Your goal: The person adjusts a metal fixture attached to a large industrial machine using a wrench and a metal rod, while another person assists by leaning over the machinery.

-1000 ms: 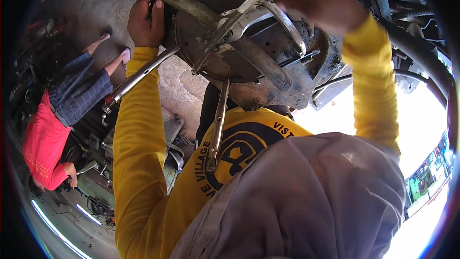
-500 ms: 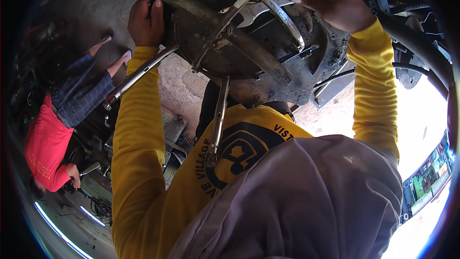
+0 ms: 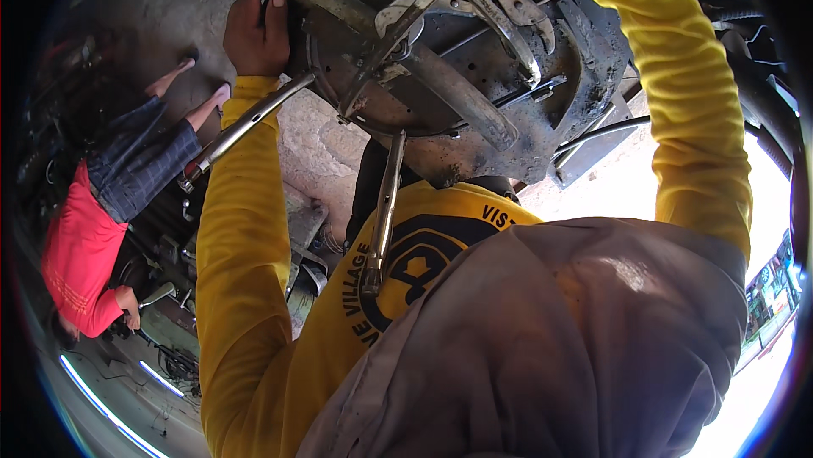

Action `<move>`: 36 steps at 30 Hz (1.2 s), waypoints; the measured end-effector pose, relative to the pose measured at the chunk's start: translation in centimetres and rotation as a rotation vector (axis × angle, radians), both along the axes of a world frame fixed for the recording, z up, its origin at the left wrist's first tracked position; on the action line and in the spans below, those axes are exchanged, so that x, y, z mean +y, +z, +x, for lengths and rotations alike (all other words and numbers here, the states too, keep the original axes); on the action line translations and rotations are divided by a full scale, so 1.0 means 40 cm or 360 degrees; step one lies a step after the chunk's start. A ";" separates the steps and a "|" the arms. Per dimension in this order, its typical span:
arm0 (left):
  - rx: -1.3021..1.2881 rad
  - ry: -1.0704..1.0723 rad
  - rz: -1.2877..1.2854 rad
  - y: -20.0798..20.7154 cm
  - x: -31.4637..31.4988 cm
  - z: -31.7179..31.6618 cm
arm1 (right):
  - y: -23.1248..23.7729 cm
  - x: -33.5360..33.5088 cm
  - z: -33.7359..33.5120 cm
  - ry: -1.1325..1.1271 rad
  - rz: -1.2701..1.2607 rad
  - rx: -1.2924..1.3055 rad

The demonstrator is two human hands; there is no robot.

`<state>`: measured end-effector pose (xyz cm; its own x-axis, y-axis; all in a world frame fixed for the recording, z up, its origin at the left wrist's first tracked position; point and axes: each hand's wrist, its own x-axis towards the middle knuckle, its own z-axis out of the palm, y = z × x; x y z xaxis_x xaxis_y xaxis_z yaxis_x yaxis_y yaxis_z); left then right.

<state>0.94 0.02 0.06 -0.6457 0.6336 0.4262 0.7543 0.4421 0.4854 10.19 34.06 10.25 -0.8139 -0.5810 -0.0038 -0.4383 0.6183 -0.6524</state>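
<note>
My left hand [image 3: 257, 33] is closed on the left edge of a greasy metal assembly, with its thumb up along the rim and its other fingers partly hidden. The assembly has a round dark plate [image 3: 339, 64], a thick tube [image 3: 461, 94] crossing it, and curved metal strips [image 3: 508, 30]. Among the bars sits a pale flat metal piece [image 3: 401, 6] with a curved end; whether it is a wrench I cannot tell. My right arm, in a yellow sleeve [image 3: 677, 77], runs past the top edge, and its hand is out of sight.
Two shiny metal rods [image 3: 254, 124] [image 3: 388, 212] stick out below the assembly. At far left a person in a red shirt [image 3: 80, 234] holds a tool beside cluttered parts. Black tubes and a cable [image 3: 601, 132] are at right. Concrete floor [image 3: 326, 140] shows beneath.
My right hand, which held a wrench across the curved strips, has gone up out of view. The wrench no longer lies across those strips. My left hand stays on the rim.
</note>
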 end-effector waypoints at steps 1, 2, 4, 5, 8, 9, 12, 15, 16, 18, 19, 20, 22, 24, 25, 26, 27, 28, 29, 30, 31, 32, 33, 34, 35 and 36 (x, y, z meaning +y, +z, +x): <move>-0.0012 0.0006 -0.0005 -0.001 -0.004 -0.002 | 0.007 -0.019 -0.014 0.0035 0.0184 -0.0047; -0.0025 0.0015 -0.0006 -0.001 -0.009 -0.003 | 0.025 -0.038 -0.023 0.0072 0.0371 -0.0095; -0.0045 0.0013 0.0009 -0.003 -0.007 -0.003 | 0.045 -0.040 -0.013 0.0117 0.0468 -0.0083; -0.0059 0.0016 0.0024 -0.005 -0.006 -0.003 | 0.038 -0.029 0.011 0.0057 0.0341 0.0039; -0.0015 -0.0021 0.0040 -0.006 0.009 -0.001 | 0.022 -0.012 0.131 -0.0249 0.0086 0.0062; -0.0018 -0.0017 0.0048 -0.007 0.013 0.000 | 0.011 -0.010 0.189 -0.0499 -0.0049 -0.0021; 0.0027 0.0046 -0.0001 -0.006 -0.016 -0.002 | -0.078 -0.071 0.386 -0.0606 0.0258 0.0334; 0.0064 0.0010 0.0048 -0.009 -0.004 0.000 | -0.100 -0.074 0.447 -0.1115 -0.0301 -0.0142; 0.0039 0.0015 0.0029 -0.008 -0.005 0.001 | -0.101 -0.047 0.430 -0.1129 -0.0305 -0.0149; 0.0021 0.0014 0.0009 -0.004 -0.009 0.003 | -0.089 0.020 0.376 -0.1072 -0.0537 -0.0346; 0.0032 0.0033 -0.0001 -0.007 -0.004 0.004 | -0.063 0.044 0.353 -0.0919 -0.0423 -0.0280; 0.0044 0.0055 -0.0011 -0.010 0.001 0.002 | -0.022 0.056 0.344 -0.0938 -0.0413 -0.0273; 0.0026 0.0060 -0.0008 -0.008 -0.003 0.005 | 0.052 0.028 0.319 -0.0948 -0.0539 -0.0405; 0.0007 0.0068 0.0005 -0.006 -0.004 0.006 | 0.017 0.037 0.302 -0.0947 -0.0439 -0.0318; 0.0002 0.0063 0.0002 -0.005 -0.002 0.006 | 0.002 0.043 0.292 -0.0950 -0.0334 -0.0234; -0.0003 0.0059 -0.0002 -0.004 -0.001 0.005 | -0.005 0.047 0.286 -0.0950 -0.0332 -0.0229; 0.0003 0.0062 0.0002 -0.003 -0.003 0.003 | -0.008 0.046 0.274 -0.0872 0.0027 0.0016; -0.0005 0.0049 -0.0025 -0.002 -0.005 0.002 | -0.011 0.045 0.262 -0.0786 0.0385 0.0261; -0.0013 0.0034 -0.0050 -0.001 -0.006 0.001 | -0.023 0.045 0.251 -0.0784 0.0389 0.0268; -0.0010 0.0036 -0.0044 0.001 -0.006 0.003 | -0.038 0.039 0.241 -0.0772 0.0428 0.0338; -0.0026 0.0025 -0.0043 0.002 -0.005 0.006 | -0.046 0.033 0.235 -0.0761 0.0467 0.0408; -0.0043 0.0013 -0.0041 0.002 -0.002 0.008 | -0.047 0.026 0.236 -0.0760 0.0475 0.0411; -0.0036 0.0025 -0.0049 0.003 -0.008 0.009 | -0.041 0.003 0.234 -0.0799 0.0506 0.0554; -0.0033 0.0028 -0.0055 0.004 -0.013 0.010 | -0.043 -0.011 0.231 -0.0839 0.0536 0.0696; -0.0030 0.0032 -0.0061 0.006 -0.019 0.010 | -0.067 -0.013 0.220 -0.0830 0.0523 0.0703; -0.0035 0.0030 -0.0058 0.005 -0.016 0.010 | -0.096 -0.007 0.211 -0.0605 0.0115 0.0701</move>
